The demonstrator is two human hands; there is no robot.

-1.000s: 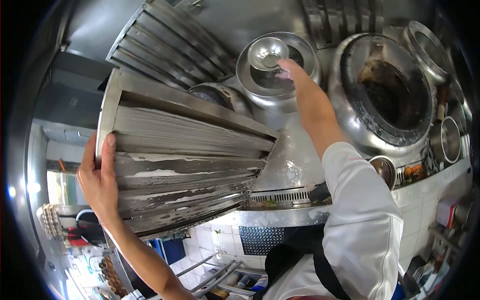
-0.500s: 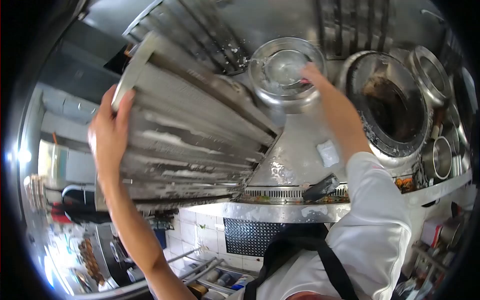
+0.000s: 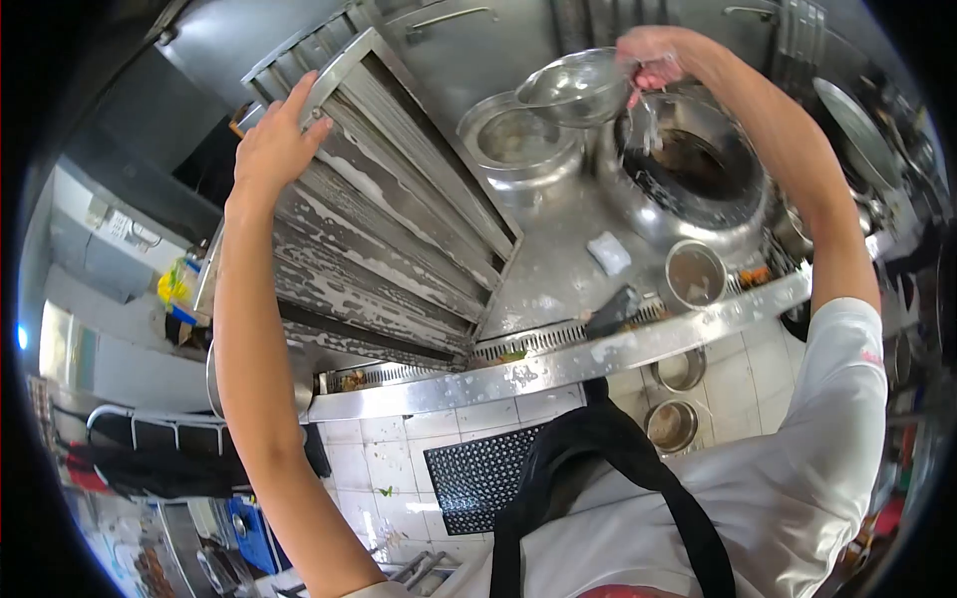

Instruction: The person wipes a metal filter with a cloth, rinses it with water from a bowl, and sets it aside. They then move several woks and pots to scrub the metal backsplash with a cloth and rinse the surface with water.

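Note:
My left hand (image 3: 282,143) grips the upper corner of a slatted metal hood filter (image 3: 384,214), which leans tilted on the steel worktop. White suds streak its slats. My right hand (image 3: 653,58) is closed on the rim of a shiny metal bowl (image 3: 573,92), held tilted in the air. Water runs down below that hand. Under and left of the bowl stands a round metal pot (image 3: 523,179) with cloudy liquid in it. A large dark wok (image 3: 688,164) sits to the right, below my right forearm.
On the steel worktop (image 3: 543,264) lie a white pad (image 3: 608,254) and a dark block (image 3: 613,311) by the drain grate. A small pot (image 3: 695,276) stands near the front edge. Another filter (image 3: 309,50) leans behind. Below, a black mat (image 3: 483,478) and two pots lie on the tiled floor.
My right hand has come up out of the pot and moved right, lifting the metal bowl with water running off. My left hand stays on the filter's corner. The view has shifted.

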